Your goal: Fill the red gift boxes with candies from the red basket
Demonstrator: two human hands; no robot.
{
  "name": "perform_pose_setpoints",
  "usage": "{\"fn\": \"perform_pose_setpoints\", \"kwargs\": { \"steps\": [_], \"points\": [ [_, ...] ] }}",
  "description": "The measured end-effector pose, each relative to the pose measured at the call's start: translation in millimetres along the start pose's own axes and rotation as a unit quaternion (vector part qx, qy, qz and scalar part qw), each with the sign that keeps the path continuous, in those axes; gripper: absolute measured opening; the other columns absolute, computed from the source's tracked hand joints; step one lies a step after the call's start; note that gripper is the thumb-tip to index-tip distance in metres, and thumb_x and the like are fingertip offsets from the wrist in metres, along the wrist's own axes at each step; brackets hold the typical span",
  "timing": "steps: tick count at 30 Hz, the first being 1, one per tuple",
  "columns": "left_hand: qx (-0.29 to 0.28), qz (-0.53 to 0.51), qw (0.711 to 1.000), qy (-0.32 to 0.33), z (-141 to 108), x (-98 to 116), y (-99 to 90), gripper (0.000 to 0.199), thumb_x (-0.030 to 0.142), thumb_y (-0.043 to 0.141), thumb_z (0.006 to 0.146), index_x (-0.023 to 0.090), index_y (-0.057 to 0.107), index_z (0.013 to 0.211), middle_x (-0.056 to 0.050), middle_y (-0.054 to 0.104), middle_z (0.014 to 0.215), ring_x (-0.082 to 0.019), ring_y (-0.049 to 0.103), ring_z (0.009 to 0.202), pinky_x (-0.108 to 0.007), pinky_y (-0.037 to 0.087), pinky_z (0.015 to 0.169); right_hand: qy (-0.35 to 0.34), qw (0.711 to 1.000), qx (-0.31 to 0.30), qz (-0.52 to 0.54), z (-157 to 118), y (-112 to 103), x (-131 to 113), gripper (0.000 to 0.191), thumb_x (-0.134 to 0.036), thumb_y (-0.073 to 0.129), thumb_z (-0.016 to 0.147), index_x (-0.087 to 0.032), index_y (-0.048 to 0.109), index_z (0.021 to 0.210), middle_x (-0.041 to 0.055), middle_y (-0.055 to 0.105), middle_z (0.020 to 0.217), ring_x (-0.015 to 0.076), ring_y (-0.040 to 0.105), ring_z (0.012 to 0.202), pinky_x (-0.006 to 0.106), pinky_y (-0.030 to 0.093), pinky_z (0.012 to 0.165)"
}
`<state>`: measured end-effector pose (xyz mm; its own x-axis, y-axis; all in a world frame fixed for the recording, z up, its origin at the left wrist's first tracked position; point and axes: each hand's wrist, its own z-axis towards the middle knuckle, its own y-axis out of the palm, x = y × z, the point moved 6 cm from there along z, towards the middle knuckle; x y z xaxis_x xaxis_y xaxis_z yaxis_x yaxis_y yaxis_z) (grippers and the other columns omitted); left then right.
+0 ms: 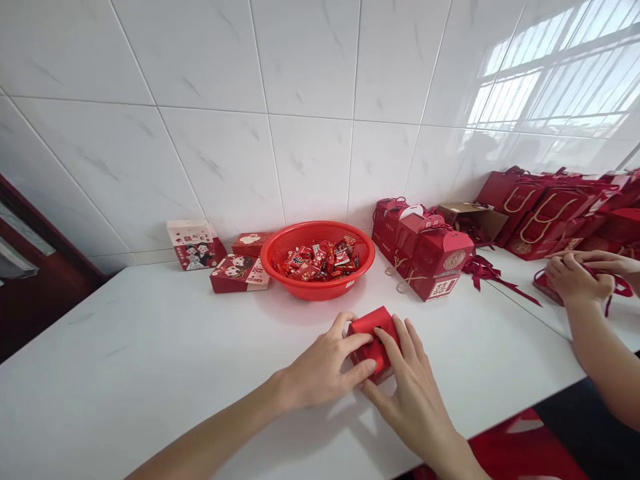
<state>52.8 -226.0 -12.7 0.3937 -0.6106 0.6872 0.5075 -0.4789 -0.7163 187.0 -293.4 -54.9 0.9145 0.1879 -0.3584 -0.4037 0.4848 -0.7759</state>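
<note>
A small red gift box [371,325] sits on the white counter [165,373] in front of me, with both hands around it. My left hand [330,360] grips its left side, thumb and fingers bent over the top. From the right, my right hand [410,373] holds the box, its index finger pressing on the top flaps and its thumb low at the near side. The lower part of the box is mostly hidden by my fingers. Just beyond it stands a red plastic basket [317,293] of wrapped candies [320,260].
Printed boxes [240,272] lie left of the basket; another box [193,245] leans on the tiled wall. Several red gift boxes [433,263] stand to the right, with ribbon [487,270] and gift bags [540,210] beyond. At far right, a co-worker's hands [575,280] handle a ribboned box.
</note>
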Motion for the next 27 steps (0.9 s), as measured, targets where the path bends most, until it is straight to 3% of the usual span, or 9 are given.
{"fn": "perform_pose_setpoints", "kwargs": {
  "steps": [3,7,11,13,15,17,20,24,27],
  "points": [
    [-0.063,-0.025,0.997,0.035,-4,8,7.2,0.05,0.048,0.049,0.099,0.025,0.055,0.143,-0.013,0.041,0.148,-0.027,0.055,0.127,-0.041,0.044,0.11,0.045,0.998,0.03,-0.032,2,-10,16,0.048,-0.05,0.058,0.09,-0.025,0.056,0.132,0.0172,0.043,0.153,0.0445,0.033,0.145,0.066,0.043,0.103],
    [-0.13,-0.045,0.987,0.083,-8,17,14.4,0.055,0.048,0.05,0.099,0.029,0.046,0.15,-0.012,0.037,0.157,-0.027,0.054,0.13,-0.041,0.043,0.111,0.095,0.995,0.032,-0.001,7,-37,62,0.044,-0.053,0.058,0.088,-0.027,0.062,0.124,0.0143,0.056,0.14,0.0359,0.054,0.127,0.054,0.049,0.098],
    [-0.127,-0.055,0.988,0.064,-4,4,17.0,0.048,0.048,0.051,0.098,0.026,0.057,0.14,-0.013,0.043,0.152,-0.024,0.065,0.109,-0.039,0.051,0.101,0.191,0.978,0.082,-0.009,3,-82,138,0.047,-0.059,0.063,0.077,-0.021,0.067,0.104,0.0142,0.067,0.109,0.0338,0.062,0.101,0.051,0.048,0.093],
    [-0.122,-0.06,0.99,0.047,1,-11,20.3,0.043,0.049,0.05,0.098,0.025,0.064,0.131,-0.013,0.048,0.147,-0.022,0.066,0.105,-0.038,0.052,0.098,0.266,0.952,0.13,-0.072,-1,-105,180,0.051,-0.06,0.064,0.07,-0.019,0.067,0.099,0.0162,0.067,0.1,0.0382,0.059,0.102,0.055,0.044,0.095],
    [-0.119,-0.07,0.99,0.031,7,-27,26.8,0.04,0.049,0.051,0.097,0.023,0.069,0.121,-0.013,0.053,0.142,-0.022,0.065,0.102,-0.037,0.053,0.094,0.349,0.912,0.169,-0.131,0,-119,216,0.058,-0.061,0.064,0.067,-0.015,0.067,0.102,0.022,0.064,0.103,0.0433,0.056,0.106,0.056,0.042,0.093],
    [-0.107,-0.101,0.989,0.018,14,-44,34.5,0.038,0.049,0.052,0.096,0.021,0.073,0.11,-0.013,0.058,0.132,-0.021,0.065,0.098,-0.034,0.053,0.088,0.391,0.892,0.175,-0.143,15,-122,243,0.064,-0.063,0.066,0.066,-0.013,0.066,0.106,0.025,0.062,0.106,0.0456,0.052,0.111,0.055,0.042,0.089],
    [-0.065,-0.142,0.988,-0.001,21,-62,42.6,0.036,0.049,0.057,0.092,0.018,0.075,0.095,-0.013,0.064,0.115,-0.021,0.063,0.097,-0.031,0.052,0.083,0.396,0.894,0.176,-0.11,56,-114,265,0.07,-0.067,0.065,0.067,-0.012,0.064,0.11,0.0263,0.061,0.112,0.0447,0.049,0.116,0.053,0.042,0.09],
    [-0.034,-0.145,0.989,-0.02,24,-69,46.2,0.035,0.048,0.059,0.09,0.018,0.076,0.088,-0.011,0.067,0.106,-0.019,0.062,0.088,-0.029,0.049,0.077,0.372,0.917,0.144,-0.018,112,-94,273,0.065,-0.064,0.058,0.074,-0.012,0.067,0.11,0.0214,0.066,0.11,0.0383,0.054,0.115,0.049,0.04,0.097],
    [-0.026,-0.153,0.987,-0.03,24,-69,45.2,0.034,0.048,0.061,0.088,0.017,0.076,0.087,-0.011,0.068,0.105,-0.019,0.062,0.088,-0.029,0.049,0.077,0.358,0.922,0.134,0.053,132,-78,276,0.068,-0.058,0.056,0.077,-0.01,0.063,0.124,0.0207,0.067,0.116,0.0344,0.058,0.111,0.044,0.044,0.094]
  ]
}}
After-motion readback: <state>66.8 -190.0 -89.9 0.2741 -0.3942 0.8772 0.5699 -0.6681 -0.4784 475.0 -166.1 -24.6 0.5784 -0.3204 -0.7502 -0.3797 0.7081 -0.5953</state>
